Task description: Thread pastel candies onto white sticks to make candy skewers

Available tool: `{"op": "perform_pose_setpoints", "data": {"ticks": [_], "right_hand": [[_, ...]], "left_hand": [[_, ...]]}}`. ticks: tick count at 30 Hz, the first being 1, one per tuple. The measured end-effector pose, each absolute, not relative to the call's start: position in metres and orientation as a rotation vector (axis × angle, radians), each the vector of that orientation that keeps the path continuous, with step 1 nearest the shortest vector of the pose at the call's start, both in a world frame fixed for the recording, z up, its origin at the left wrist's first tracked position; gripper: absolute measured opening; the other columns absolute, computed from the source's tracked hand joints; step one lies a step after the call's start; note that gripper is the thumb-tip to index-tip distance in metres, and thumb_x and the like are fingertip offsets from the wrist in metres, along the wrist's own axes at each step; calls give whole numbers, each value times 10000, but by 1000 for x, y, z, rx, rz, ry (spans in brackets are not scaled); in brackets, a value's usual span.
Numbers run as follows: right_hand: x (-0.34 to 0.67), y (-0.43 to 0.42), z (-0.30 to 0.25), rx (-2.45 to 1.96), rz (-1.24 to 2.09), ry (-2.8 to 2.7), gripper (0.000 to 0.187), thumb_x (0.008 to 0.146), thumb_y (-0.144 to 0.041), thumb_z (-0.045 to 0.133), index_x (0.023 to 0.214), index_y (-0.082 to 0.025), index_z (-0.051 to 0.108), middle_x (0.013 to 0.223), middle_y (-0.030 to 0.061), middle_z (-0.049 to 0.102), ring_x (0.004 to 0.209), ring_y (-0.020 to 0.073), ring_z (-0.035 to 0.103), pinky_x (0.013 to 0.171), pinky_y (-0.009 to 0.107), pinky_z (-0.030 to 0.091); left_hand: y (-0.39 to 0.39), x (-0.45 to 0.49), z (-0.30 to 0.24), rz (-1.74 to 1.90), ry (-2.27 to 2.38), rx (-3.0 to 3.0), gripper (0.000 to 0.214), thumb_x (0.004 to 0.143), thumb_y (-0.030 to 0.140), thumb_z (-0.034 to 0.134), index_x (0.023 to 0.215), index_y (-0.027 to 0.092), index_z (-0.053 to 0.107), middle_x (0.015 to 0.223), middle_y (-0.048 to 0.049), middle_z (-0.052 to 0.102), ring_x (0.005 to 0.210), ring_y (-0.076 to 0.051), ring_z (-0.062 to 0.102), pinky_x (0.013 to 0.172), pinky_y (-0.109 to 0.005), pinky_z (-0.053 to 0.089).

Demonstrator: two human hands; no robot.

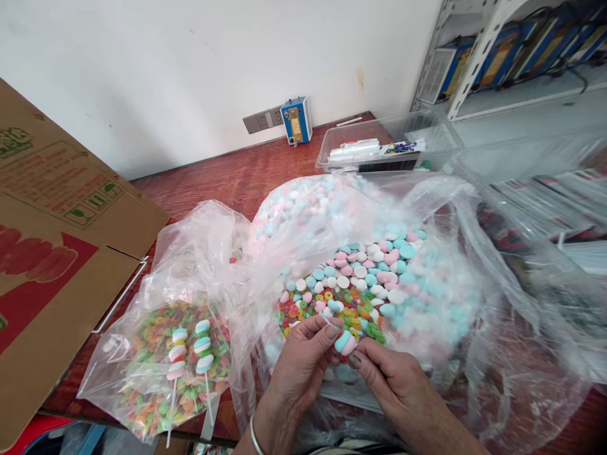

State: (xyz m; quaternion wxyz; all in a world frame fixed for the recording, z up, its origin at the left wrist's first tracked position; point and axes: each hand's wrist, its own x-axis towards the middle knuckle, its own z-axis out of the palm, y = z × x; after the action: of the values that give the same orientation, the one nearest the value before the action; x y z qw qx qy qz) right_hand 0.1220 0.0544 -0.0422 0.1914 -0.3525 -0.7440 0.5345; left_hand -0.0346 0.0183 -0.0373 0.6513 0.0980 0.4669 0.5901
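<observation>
My left hand (308,357) is closed, thumb and forefinger pinching a thin white stick whose tip pokes out above the thumb. Between my hands sit a blue, white and pink candy (346,342). My right hand (396,379) pinches its right edge with thumb and fingertips. How the stick meets the candy is hidden by my fingers. Just beyond lie colourful gummy rings (327,304) and loose pastel candies (359,272) in an open clear plastic bag (455,221). Two finished-looking candy skewers (203,344) on white sticks rest on another bag to the left.
That left bag holds gummy rings (156,335). A cardboard box (71,202) stands at far left. Behind are a clear plastic tray (389,133) with packets and a blue box-shaped device (296,120) by wall sockets. At right are a metal shelf (478,57) and stacked packets (545,202).
</observation>
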Motion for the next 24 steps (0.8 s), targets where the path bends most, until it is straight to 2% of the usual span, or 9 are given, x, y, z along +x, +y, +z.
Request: {"op": "perform_pose_setpoints", "data": {"ticks": [5,9,11,14,19,24], "right_hand": [[121,55,-43,-973,1535,-1972,317,992,-397,395,819,-208,581,751,5,631,701,159,589,641,235,428],[125,61,-44,-996,1557,-1931,323,989,-418,406,839,-204,597,769,6,633,747,169,595,669,235,444],[128,64,-43,-1048,1523,-1923,340,984,-432,406,816,-199,588,748,9,616,733,171,585,650,236,444],[133,67,-42,-1093,1495,-1911,352,974,-434,411,783,-192,581,745,15,604,709,169,574,632,235,450],[135,69,-40,-1082,1471,-1877,343,959,-409,433,716,-208,567,651,-4,553,657,166,558,604,228,456],[137,71,-42,-1089,1463,-1874,324,943,-396,447,695,-214,547,642,-8,535,605,158,524,569,234,432]], "left_hand": [[21,-29,-35,1285,1171,330,346,640,409,850,747,112,710,665,-13,635,560,-83,548,513,-182,423],[33,-48,-33,1179,1430,693,434,842,544,606,903,130,725,638,-33,642,539,-121,555,539,-238,438],[44,-62,-33,1161,1743,1060,349,915,452,525,939,164,721,749,-49,669,670,-154,603,647,-274,472],[61,-76,-37,973,2120,1586,166,904,277,558,903,195,702,916,-51,654,855,-182,611,784,-305,464],[72,-73,-43,572,2347,1843,87,883,243,587,883,189,655,967,-59,617,853,-201,602,727,-312,457],[72,-70,-33,806,2251,1670,78,890,243,566,876,198,629,901,-26,653,820,-172,611,740,-289,456]]}}
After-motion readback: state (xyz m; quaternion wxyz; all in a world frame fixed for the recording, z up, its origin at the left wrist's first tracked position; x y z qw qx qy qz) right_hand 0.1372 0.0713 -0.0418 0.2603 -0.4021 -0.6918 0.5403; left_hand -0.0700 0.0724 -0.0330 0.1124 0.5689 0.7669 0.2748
